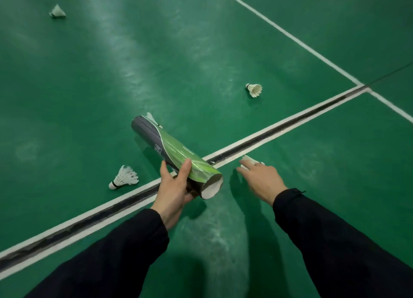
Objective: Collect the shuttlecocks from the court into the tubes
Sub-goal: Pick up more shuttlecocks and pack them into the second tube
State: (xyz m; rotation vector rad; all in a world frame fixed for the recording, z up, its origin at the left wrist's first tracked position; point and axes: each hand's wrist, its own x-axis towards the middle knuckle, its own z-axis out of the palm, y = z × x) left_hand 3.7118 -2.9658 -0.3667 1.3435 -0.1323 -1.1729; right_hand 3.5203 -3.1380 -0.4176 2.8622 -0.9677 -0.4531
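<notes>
My left hand [176, 186] grips a green and grey shuttlecock tube [176, 151], held tilted above the floor with its open end [212, 186] facing me. My right hand [260, 179] reaches down with fingers spread over a white shuttlecock [251, 160] lying on the green court; the fingertips touch its feathers. Another shuttlecock [124, 178] lies left of the tube. One more shuttlecock [254, 89] lies farther off to the right, and a third shuttlecock [57, 11] lies far back left. A shuttlecock [153, 119] is partly hidden behind the tube's far end.
A white court line with a dark seam [268, 134] runs diagonally under my hands. It meets a second white line [290, 37] at the right. Green court floor lies all around.
</notes>
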